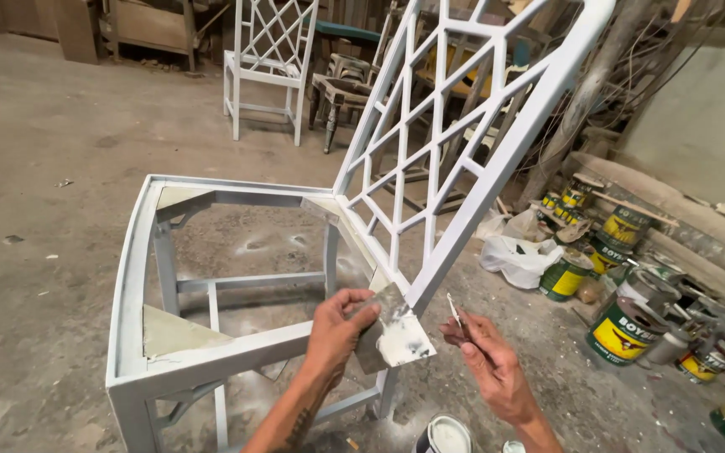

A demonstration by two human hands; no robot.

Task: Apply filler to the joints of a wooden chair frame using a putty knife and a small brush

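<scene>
A white-primed wooden chair frame point(211, 351) with a lattice back point(455, 126) and no seat stands in front of me. My left hand point(337, 331) grips a flat grey board point(392, 331) smeared with white filler, held against the chair's near right corner. My right hand point(488, 361) pinches a small thin blade or scraper point(454, 309) just to the right of the board, its tip pointing up. An open tin of white filler point(446, 436) sits on the floor below my hands.
Several paint cans point(623, 327) and a white plastic bag point(518, 258) crowd the floor at the right by a wall. A second white lattice chair point(266, 63) and a small wooden stool point(341, 92) stand behind. Dusty concrete floor stretches left.
</scene>
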